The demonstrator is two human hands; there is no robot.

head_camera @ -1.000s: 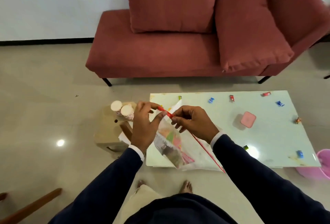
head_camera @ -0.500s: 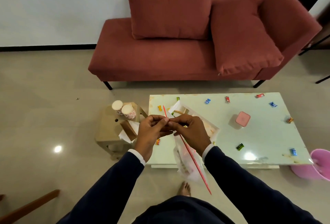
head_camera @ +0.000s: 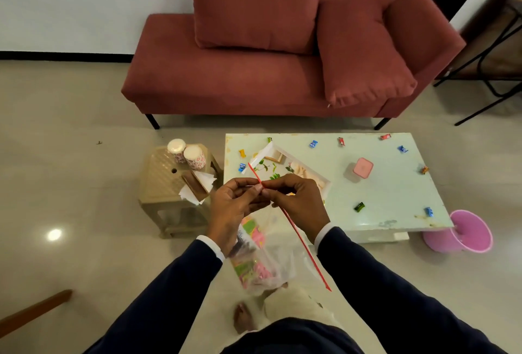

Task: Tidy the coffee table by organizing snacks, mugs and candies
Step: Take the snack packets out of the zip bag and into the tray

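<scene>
Both hands, left hand (head_camera: pixel 234 206) and right hand (head_camera: pixel 299 204), pinch the zip bag's (head_camera: pixel 265 263) red seal strip (head_camera: pixel 293 229); behind lie a white tray (head_camera: pixel 299 175), pink-lidded box (head_camera: pixel 363 168) and scattered candies (head_camera: pixel 313 143).

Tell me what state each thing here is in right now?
Clear zip bag with red strip: hanging, snacks inside, pinched by both hands.
Left hand: pinching the strip.
Right hand: pinching the strip.
Small pink lidded box: closed, on pale coffee table.
Two paper cups: upright on beige stool.
</scene>
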